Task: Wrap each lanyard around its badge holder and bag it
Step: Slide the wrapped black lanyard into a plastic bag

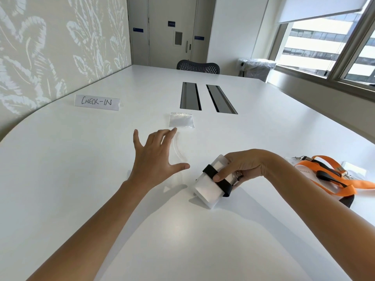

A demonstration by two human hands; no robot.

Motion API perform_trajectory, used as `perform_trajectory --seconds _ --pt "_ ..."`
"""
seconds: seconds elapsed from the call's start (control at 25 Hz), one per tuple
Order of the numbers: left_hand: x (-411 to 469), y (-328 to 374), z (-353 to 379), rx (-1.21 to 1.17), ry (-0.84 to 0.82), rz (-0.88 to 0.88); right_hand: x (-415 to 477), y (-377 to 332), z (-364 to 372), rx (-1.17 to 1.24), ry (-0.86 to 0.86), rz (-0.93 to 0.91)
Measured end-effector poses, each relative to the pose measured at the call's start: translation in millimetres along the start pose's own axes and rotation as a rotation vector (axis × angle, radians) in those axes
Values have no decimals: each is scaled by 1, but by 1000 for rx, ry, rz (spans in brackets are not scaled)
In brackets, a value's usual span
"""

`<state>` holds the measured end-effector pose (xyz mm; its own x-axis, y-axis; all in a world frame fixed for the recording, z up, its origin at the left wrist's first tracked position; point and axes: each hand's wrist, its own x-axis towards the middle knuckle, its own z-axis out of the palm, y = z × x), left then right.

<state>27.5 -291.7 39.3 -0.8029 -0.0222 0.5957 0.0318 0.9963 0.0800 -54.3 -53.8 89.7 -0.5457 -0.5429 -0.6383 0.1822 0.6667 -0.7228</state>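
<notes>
My right hand [237, 169] grips a frosted white badge holder [207, 189] with a black lanyard [211, 171] wound around it, held just above the white table [81, 179]. My left hand [156, 157] stretches forward with fingers spread, its fingertips just short of the near corner of a small clear zip bag [181, 120] lying flat on the table. Another clear bag [179, 147], barely visible, lies under the left hand's fingers. At the right, an orange lanyard [332, 175] and a black one lie piled on more badge holders [316, 177].
A folded "CHECK-IN" card [97, 102] stands at the left near the patterned wall. Two dark cable slots [205, 98] are set into the table beyond the bag. A black chair [197, 66] sits at the far end, and windows run along the right.
</notes>
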Motion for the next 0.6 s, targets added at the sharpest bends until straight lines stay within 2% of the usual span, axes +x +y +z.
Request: perform_trajectory --seconds 0.16,0.4,0.52,0.6 --pt "-5 0 13 96 -215 40 1 9 4 -20 138 -64" --pt "-8 0 20 57 -350 36 2 18 7 131 204 -148" --pt "-8 2 19 -27 -420 9 0 19 7 319 203 -165" --pt "-7 4 15 -94 -421 2 -1 19 6 568 244 -201"
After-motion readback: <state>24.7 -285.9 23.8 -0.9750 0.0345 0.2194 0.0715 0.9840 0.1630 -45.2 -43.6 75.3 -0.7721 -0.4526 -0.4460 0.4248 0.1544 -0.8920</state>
